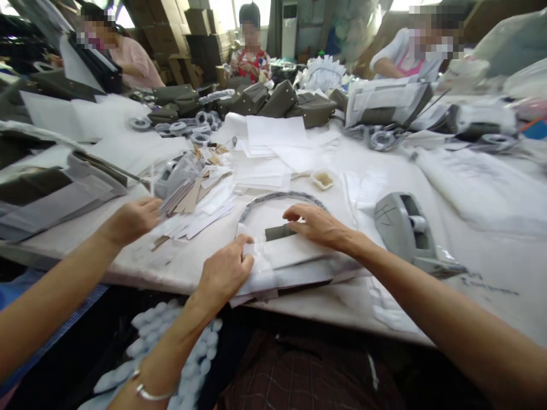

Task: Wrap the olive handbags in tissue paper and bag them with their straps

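Note:
A dark olive handbag (280, 232), mostly covered in white wrapping (299, 253), lies at the table's near edge. Its handle (282, 195), wrapped in clear film, arches away from me. My left hand (226, 267), below a silver bracelet, is closed on the left edge of the wrapping; the fingertips are partly hidden. Over the upper right part of the bag rests my right hand (320, 225), its thumb and fingers apart and curved above the bare olive patch. To the right stands a grey tape dispenser (401, 228).
A co-worker's hand (134, 222) reaches in from the left, beside paper strips (192, 199) and another wrapped bag (55, 188). A small dish (322, 180), white sheets (276, 132) and several olive bags (273, 102) lie farther back. Other people sit across the table.

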